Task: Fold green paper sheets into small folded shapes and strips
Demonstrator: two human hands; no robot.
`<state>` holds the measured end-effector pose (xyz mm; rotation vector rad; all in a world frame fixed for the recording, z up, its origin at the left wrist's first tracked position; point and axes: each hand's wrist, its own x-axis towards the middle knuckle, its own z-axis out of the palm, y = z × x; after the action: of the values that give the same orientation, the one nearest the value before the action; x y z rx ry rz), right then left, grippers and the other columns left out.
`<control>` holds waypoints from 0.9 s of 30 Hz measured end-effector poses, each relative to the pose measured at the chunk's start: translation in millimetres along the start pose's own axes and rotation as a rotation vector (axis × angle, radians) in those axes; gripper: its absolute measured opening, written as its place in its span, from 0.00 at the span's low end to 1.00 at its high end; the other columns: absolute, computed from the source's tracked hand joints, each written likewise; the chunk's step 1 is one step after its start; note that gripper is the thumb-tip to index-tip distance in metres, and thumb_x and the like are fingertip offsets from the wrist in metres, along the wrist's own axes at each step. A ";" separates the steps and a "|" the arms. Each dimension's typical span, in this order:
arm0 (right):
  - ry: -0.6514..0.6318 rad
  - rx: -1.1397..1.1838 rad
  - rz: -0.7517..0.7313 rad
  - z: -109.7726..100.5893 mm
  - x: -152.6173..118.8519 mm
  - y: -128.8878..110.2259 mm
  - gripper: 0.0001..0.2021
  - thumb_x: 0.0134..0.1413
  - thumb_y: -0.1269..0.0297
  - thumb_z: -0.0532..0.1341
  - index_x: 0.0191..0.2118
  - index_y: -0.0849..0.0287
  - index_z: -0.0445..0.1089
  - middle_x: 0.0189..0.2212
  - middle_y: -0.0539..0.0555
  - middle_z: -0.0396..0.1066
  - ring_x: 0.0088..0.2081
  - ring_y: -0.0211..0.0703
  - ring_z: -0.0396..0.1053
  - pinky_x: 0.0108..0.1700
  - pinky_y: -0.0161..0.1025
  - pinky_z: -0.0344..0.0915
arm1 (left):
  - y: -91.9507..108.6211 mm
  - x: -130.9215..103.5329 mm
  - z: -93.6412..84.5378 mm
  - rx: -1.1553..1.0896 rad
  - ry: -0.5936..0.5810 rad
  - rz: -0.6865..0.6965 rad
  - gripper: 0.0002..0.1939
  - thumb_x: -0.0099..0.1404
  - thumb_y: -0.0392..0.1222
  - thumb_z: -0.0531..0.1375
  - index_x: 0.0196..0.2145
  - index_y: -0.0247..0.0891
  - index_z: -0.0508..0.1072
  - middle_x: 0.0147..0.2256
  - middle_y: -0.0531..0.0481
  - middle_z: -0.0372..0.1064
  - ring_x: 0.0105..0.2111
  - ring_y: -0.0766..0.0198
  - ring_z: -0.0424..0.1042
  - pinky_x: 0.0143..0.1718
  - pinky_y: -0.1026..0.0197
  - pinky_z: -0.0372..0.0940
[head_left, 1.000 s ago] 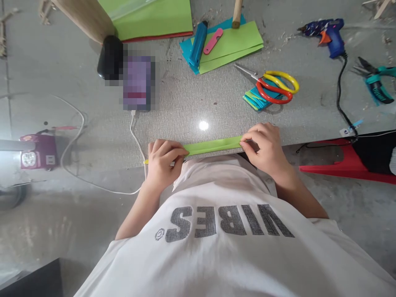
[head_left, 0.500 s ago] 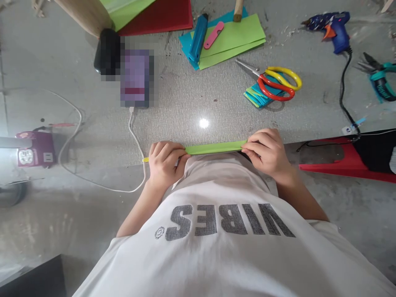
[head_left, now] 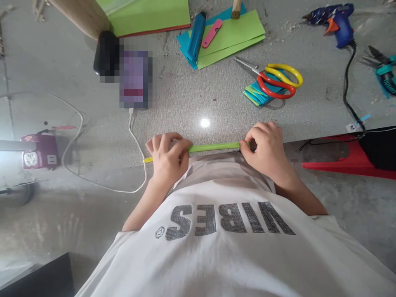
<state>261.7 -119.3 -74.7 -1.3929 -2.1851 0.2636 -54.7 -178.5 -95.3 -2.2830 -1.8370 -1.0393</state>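
A narrow green paper strip stretches between my two hands at the table's near edge, just in front of the white shirt. My left hand pinches its left end between thumb and fingers. At the right end, my right hand grips the strip with thumb and forefinger. Beside my left hand a small yellow piece sticks out, next to a white cable. Part of the strip is hidden under the fingers.
Red-and-yellow scissors lie on small folded papers. Farther back are green sheets, a blue cutter and a pink tool. A glue gun and pliers lie right; a phone lies left.
The green strip looks narrower between my hands. My fingers have shifted their hold at both ends. At the back left, the green sheet now covers most of the red one.
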 end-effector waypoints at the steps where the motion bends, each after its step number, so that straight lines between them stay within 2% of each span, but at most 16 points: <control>1: 0.003 0.001 -0.001 0.4 0.2 -0.1 0.16 0.68 0.71 0.66 0.35 0.50 0.57 0.34 0.54 0.71 0.43 0.57 0.67 0.47 0.54 0.57 | 2.6 -2.8 3.1 -0.001 0.019 0.084 0.15 0.78 0.31 0.66 0.51 0.52 0.87 0.51 0.44 0.87 0.51 0.44 0.79 0.57 0.36 0.65; 4: 0.000 -0.010 0.009 1.2 0.0 0.4 0.17 0.67 0.72 0.66 0.36 0.50 0.56 0.35 0.54 0.71 0.44 0.58 0.68 0.47 0.54 0.56 | 10.2 -12.2 14.3 -0.051 -0.027 0.245 0.19 0.83 0.32 0.66 0.62 0.52 0.86 0.54 0.45 0.91 0.53 0.46 0.86 0.58 0.39 0.72; 7: -0.004 -0.005 0.015 0.7 -0.8 0.7 0.17 0.68 0.72 0.66 0.36 0.50 0.56 0.35 0.54 0.71 0.44 0.58 0.68 0.48 0.54 0.57 | 15.0 -16.1 22.9 -0.105 -0.105 0.248 0.21 0.85 0.33 0.64 0.67 0.50 0.86 0.56 0.42 0.92 0.55 0.45 0.89 0.57 0.42 0.78; 9: 0.000 0.001 0.003 -0.4 -1.4 -0.1 0.15 0.68 0.73 0.66 0.38 0.50 0.59 0.37 0.54 0.73 0.44 0.58 0.69 0.48 0.55 0.58 | 16.9 -14.1 26.0 -0.088 -0.089 0.241 0.18 0.85 0.34 0.65 0.64 0.50 0.87 0.54 0.42 0.92 0.53 0.46 0.89 0.53 0.44 0.79; 11: 0.024 -0.003 -0.037 -1.4 -2.3 -1.9 0.11 0.69 0.75 0.66 0.42 0.50 0.67 0.40 0.55 0.76 0.46 0.58 0.71 0.50 0.55 0.60 | 18.5 -10.7 28.1 -0.043 -0.029 0.262 0.16 0.85 0.33 0.66 0.60 0.50 0.88 0.49 0.44 0.91 0.48 0.48 0.89 0.49 0.46 0.78; 14: 0.076 -0.058 -0.185 -1.1 -5.9 -5.8 0.14 0.72 0.79 0.64 0.50 0.50 0.77 0.46 0.55 0.83 0.51 0.57 0.76 0.55 0.58 0.61 | 19.3 -8.9 31.1 -0.044 0.061 0.304 0.15 0.83 0.30 0.66 0.57 0.48 0.88 0.45 0.45 0.90 0.42 0.51 0.86 0.45 0.47 0.75; 18: 0.023 -0.171 -0.359 4.5 -12.7 -11.2 0.17 0.78 0.79 0.64 0.51 0.47 0.84 0.45 0.50 0.88 0.52 0.53 0.79 0.61 0.59 0.58 | 16.0 -16.2 34.9 -0.047 0.008 0.261 0.17 0.82 0.33 0.65 0.58 0.50 0.89 0.45 0.44 0.89 0.43 0.49 0.84 0.47 0.44 0.75; 24: 0.171 -0.209 -0.506 11.8 -9.9 -21.4 0.10 0.84 0.73 0.65 0.53 0.56 0.86 0.41 0.53 0.87 0.44 0.49 0.76 0.55 0.54 0.65 | 18.2 -14.8 36.2 0.015 -0.018 0.256 0.15 0.80 0.36 0.64 0.56 0.49 0.89 0.43 0.43 0.86 0.42 0.48 0.82 0.46 0.43 0.72; 27: 0.156 -0.267 -0.567 10.2 -5.1 -23.5 0.11 0.86 0.72 0.68 0.49 0.52 0.88 0.35 0.49 0.84 0.41 0.47 0.73 0.54 0.50 0.66 | 20.1 -8.7 36.1 0.020 -0.022 0.267 0.12 0.81 0.37 0.63 0.52 0.47 0.88 0.40 0.44 0.83 0.40 0.49 0.80 0.44 0.45 0.69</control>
<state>239.6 -133.2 -74.8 -0.8235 -2.4302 -0.3415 -20.7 -176.9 -120.3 -2.4486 -1.4863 -0.9534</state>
